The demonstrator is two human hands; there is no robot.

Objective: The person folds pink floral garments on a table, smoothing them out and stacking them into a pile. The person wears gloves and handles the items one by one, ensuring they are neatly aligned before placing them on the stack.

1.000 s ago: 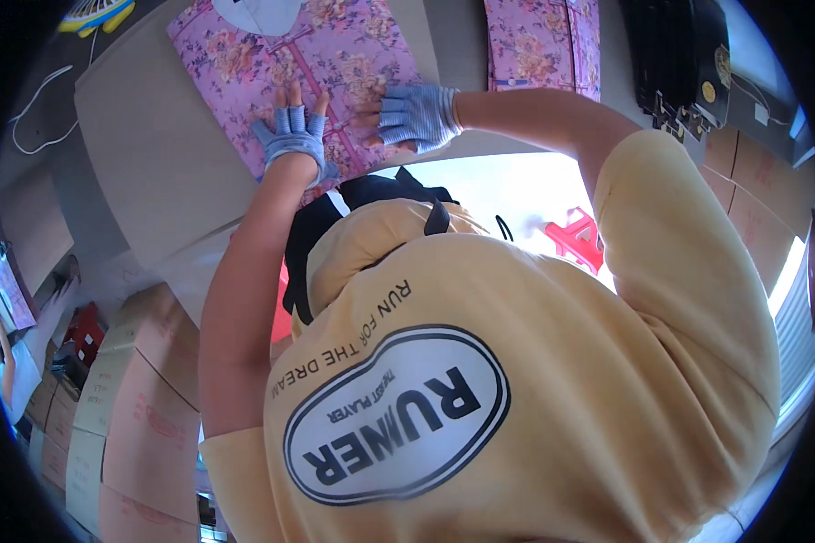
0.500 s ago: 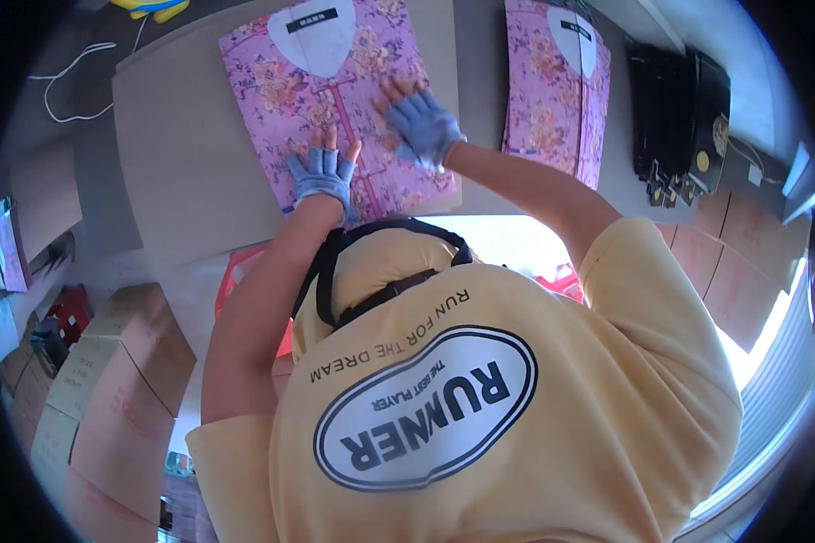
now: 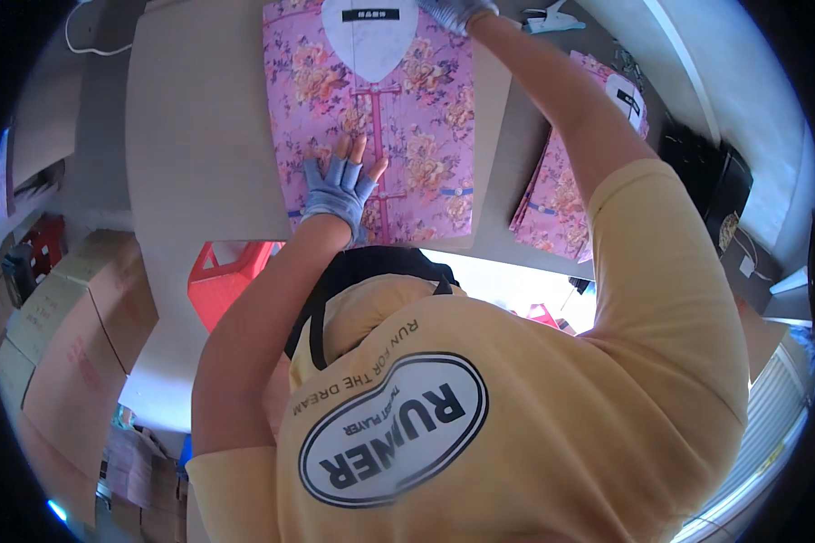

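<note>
A folded pink floral garment lies flat on a grey-brown board, its white neck panel with a small black label at the far end. Down its middle runs a darker pink trim strip. My left hand, in a blue-grey fingerless glove, rests on the lower left of the garment with fingers spread. My right hand, gloved alike, reaches to the garment's far right corner beside the neck panel. The upper edge of the picture cuts its fingers off, so their grip is hidden.
To the right, under my right arm, lies a stack of similar floral garments. Beyond it are a black item and a white clip-like tool. A red stool stands below the table's near edge. Cardboard boxes fill the lower left.
My right hand has moved from the garment's middle right up to its far right corner. My left hand stays on the lower left. The view has shifted and turned slightly.
</note>
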